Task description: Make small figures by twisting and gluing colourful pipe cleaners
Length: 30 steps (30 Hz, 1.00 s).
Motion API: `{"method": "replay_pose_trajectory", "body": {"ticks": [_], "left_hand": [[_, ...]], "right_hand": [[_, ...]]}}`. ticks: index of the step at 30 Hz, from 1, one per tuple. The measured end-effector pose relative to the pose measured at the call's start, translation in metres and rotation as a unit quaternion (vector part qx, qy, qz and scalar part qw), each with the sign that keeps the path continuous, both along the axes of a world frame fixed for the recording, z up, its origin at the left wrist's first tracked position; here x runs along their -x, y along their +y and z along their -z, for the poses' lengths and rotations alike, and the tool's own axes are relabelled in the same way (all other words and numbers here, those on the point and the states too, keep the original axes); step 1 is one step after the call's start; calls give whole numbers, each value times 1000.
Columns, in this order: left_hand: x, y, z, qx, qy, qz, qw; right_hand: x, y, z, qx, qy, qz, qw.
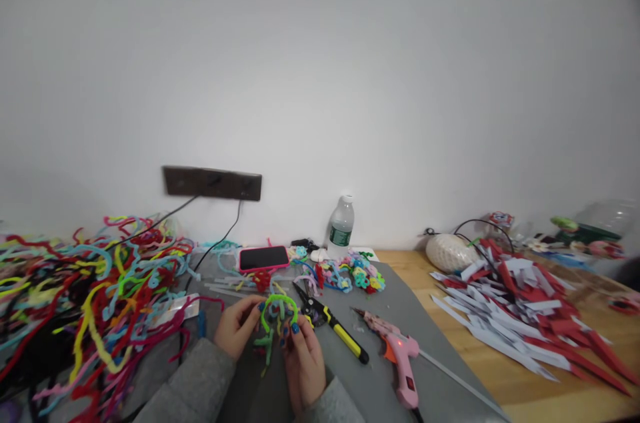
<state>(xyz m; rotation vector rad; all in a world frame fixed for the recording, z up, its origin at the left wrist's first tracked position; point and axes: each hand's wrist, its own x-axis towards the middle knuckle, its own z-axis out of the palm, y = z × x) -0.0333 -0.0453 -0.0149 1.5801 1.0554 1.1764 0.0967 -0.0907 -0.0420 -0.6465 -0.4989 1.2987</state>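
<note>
Between my two hands is a looped shape of bent pipe cleaners (273, 309), bright green on the outside with bluish and darker strands inside and ends hanging down. My left hand (239, 326) pinches its left side with thumb and forefinger. On the right side, my right hand (306, 363) grips it with closed fingertips. Just beyond the right hand lie yellow-and-black pliers (340, 329) on the grey mat. Farther right rests a pink hot glue gun (395, 349) with a glue stick in its back and a small orange light on its body.
A large tangle of coloured pipe cleaners (115, 289) spreads over the left side. Behind my hands are a phone (264, 258), a water bottle (341, 228) and a small coloured pile (357, 273). Red and white strips (530, 316) lie at right. A power strip (213, 183) is on the wall.
</note>
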Motion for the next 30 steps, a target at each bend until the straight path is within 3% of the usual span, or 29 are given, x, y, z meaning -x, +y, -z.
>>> {"method": "replay_pose_trajectory", "body": {"ticks": [6, 11, 23, 30], "left_hand": [[-8, -5, -1, 79, -81, 11, 993], [-8, -5, -2, 92, -98, 23, 991], [-8, -1, 8, 142, -104, 144, 974], [-10, -6, 3, 159, -129, 186, 961]], "right_hand": [[0, 1, 1, -4, -6, -3, 1000], [0, 1, 4, -11, -19, -3, 1000], [0, 0, -1, -24, -19, -21, 999], [1, -1, -7, -35, -8, -30, 999]]}}
